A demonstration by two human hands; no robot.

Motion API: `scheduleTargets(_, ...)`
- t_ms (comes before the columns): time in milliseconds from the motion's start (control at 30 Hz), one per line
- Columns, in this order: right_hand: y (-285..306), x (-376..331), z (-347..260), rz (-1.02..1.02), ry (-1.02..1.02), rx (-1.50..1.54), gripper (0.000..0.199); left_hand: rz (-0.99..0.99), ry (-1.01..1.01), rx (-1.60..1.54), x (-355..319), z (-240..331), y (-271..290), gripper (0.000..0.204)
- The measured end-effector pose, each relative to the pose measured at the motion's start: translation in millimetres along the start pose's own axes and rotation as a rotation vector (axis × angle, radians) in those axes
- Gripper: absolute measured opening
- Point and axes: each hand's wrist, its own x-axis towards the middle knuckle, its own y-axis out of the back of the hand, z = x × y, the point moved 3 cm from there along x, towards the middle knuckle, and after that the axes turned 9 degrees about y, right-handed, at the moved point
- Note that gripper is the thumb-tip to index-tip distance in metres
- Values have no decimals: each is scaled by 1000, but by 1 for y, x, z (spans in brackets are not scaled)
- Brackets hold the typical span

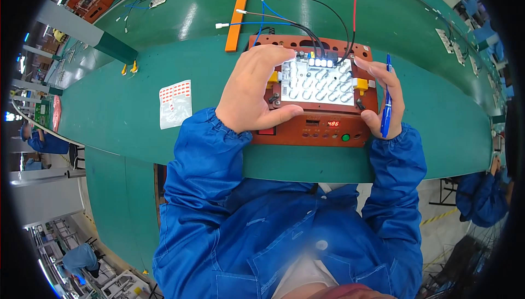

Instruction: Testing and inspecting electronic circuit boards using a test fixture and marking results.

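Blue jacket (290, 217), white board (322, 83) between hands (244, 88)

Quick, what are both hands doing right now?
Left hand: open, at the left end of the board.
Right hand: holding a pen, near its right end.

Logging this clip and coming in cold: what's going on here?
A person in a blue jacket frames a white circuit board on a reddish-brown fixture: left hand spread at its left, right hand at its right, holding a blue pen. The board's display and the fixture's red readout are lit.
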Motion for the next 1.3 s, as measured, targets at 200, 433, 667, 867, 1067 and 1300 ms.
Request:
scheduleTargets(200,-3,2,-2,-25,-16,28,79,0,-1,5,0,-1,0,73)
scheduleTargets(433,-3,1,-1,-87,-23,-1,84,1,-12,13,2,-1,-1,73)
scheduleTargets(667,-5,2,-2,-59,-33,28,85,11,-11,21,2,-1,0,72)
scheduleTargets(867,-5,1,-4,-133,-14,-56,84,13,-14,34,1,1,-1,72)
scheduleTargets(1067,-5,6,-7,-179,-15,-92,84,-20,-11,80,1,1,-1,73)
scheduleTargets(1300,-6,5,-3,-42,-20,27,72,18,-10,68,1,-1,-1,72)
